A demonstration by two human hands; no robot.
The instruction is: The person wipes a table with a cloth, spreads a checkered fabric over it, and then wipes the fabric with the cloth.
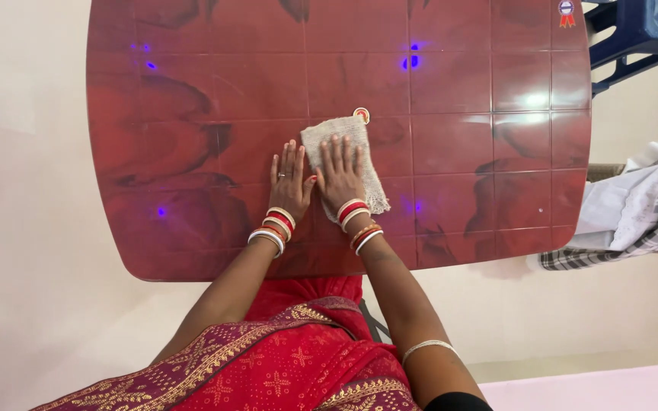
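My right hand (340, 176) lies flat on a beige, coarse-woven cloth (348, 164), fingers spread & straight, palm pressing it to the table, not gripping. Cloth sits near the middle of the red-brown tabletop (481, 152), long side running away from me, frayed edge at its near right corner. My left hand (291, 183) rests flat on the bare top just beside the cloth's left edge, fingers splayed wide, holding nothing; its thumb touches my right hand. Ring on one left finger, red & white bangles (276, 226) on both wrists. A small round sticker (362, 115) is on the top just past the cloth's far corner. Off to the right, well apart from the cloth: blue plastic chair (634, 34) & checked fabric (645, 209).
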